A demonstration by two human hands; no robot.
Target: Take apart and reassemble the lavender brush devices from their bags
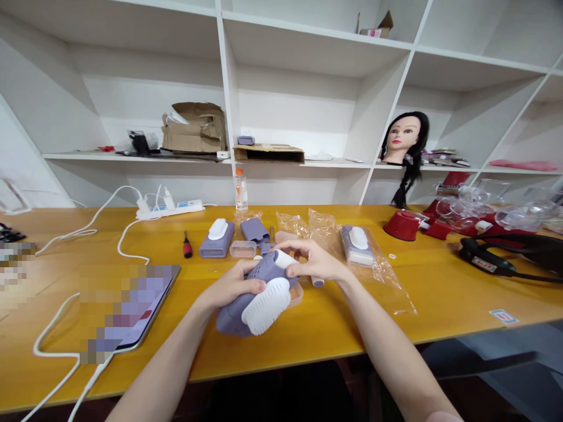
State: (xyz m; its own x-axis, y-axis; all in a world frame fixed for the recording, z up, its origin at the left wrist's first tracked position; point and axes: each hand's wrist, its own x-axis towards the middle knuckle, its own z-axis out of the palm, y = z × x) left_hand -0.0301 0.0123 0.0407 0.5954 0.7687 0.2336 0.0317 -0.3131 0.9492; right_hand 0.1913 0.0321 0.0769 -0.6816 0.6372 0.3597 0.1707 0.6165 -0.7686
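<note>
My left hand (235, 284) is wrapped round a purple-grey plastic housing (231, 316), its thumb beside a white oval part with a ribbed edge (267, 308). The housing is tilted above the table. With thumb and fingers, my right hand (314, 261) grips the white piece (285, 258) at the housing's upper end. A translucent tray (297, 294) lies partly hidden behind the housing. Beyond my hands are a flat purple part (254, 231) and a clear shallow cup (243, 249). Similar purple units with white tops stand to the left (216, 243) and right (358, 243).
A red-handled screwdriver (187, 245) and a cabled tablet (149, 310) lie left. Clear plastic bags (396, 287) spread on the right. Farther right are red-based clear devices (401, 224) and a black headset (484, 258). Shelves behind hold cardboard boxes (193, 129) and a mannequin head (402, 138).
</note>
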